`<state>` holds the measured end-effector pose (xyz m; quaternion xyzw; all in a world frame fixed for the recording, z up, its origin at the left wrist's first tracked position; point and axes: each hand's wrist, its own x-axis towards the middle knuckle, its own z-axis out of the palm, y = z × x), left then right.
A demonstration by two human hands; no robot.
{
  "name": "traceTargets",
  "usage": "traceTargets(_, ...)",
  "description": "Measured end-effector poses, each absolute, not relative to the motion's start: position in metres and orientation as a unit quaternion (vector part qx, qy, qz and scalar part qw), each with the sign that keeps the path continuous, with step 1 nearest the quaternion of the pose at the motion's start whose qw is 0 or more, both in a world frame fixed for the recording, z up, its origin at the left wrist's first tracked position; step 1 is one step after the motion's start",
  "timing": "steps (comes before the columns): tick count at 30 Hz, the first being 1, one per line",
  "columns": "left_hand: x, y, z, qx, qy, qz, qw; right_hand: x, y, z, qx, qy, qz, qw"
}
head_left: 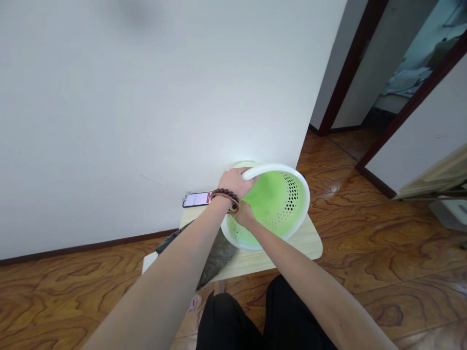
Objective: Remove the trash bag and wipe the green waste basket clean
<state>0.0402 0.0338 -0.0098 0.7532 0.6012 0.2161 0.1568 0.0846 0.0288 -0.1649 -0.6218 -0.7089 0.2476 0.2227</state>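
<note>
A green colander (272,194) with a thick white rim and rows of small holes is tilted on a small pale wooden table (302,243). My left hand (237,181), with a beaded bracelet and a brown band at the wrist, is closed on the rim at its upper left. My right hand (243,214) reaches inside the colander below it. The left wrist and bracelet cover most of the right fingers, so what they touch is hidden. Behind the colander, part of another pale green round rim (245,164) shows against the wall.
A phone (197,199) with a lit screen lies at the table's back left. A dark plastic bag (221,255) sits on the table's left side, partly under my left arm. A white wall (164,121) stands right behind. Wooden floor (350,218) and a doorway lie to the right.
</note>
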Motion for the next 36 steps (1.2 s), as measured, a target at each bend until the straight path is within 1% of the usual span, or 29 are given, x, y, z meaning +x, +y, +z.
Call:
traceTargets(4,0.013,0.011,-0.030,0.689,0.641,0.307,0.143,0.122,0.017,-0.179,-0.624,-0.737,0.235,0.110)
traceTargets(7,0.003,0.002,-0.036,0.619,0.716,0.304,0.110,0.143,0.015,-0.183,-0.629,-0.746,0.211,0.054)
traceTargets(11,0.014,0.007,-0.015,0.673,0.697,0.247,0.034,0.147,0.018,-0.177,-0.606,-0.770,0.197,0.008)
traceTargets(16,0.037,0.023,0.024,0.752,0.650,0.082,-0.071,0.139,0.014,-0.165,-0.574,-0.797,0.184,-0.021)
traceTargets(20,0.040,0.030,0.039,0.775,0.620,-0.007,-0.120,0.138,0.007,-0.158,-0.559,-0.810,0.174,-0.030)
traceTargets(23,0.041,0.038,0.045,0.756,0.646,-0.029,-0.102,0.137,0.005,-0.154,-0.541,-0.821,0.175,-0.043)
traceTargets(26,0.046,0.050,0.052,0.724,0.688,-0.045,-0.036,0.135,0.007,-0.151,-0.523,-0.832,0.175,-0.053)
traceTargets(27,0.046,0.054,0.054,0.719,0.693,-0.038,-0.029,0.134,0.008,-0.150,-0.519,-0.836,0.172,-0.055)
traceTargets(30,0.044,0.063,0.052,0.754,0.656,0.015,-0.025,0.133,0.009,-0.152,-0.511,-0.842,0.162,-0.058)
traceTargets(34,0.036,0.069,0.040,0.816,0.567,0.106,0.037,0.136,0.012,-0.159,-0.513,-0.844,0.147,-0.063)
traceTargets(36,0.033,0.070,0.037,0.823,0.551,0.122,0.057,0.137,0.014,-0.163,-0.514,-0.843,0.143,-0.066)
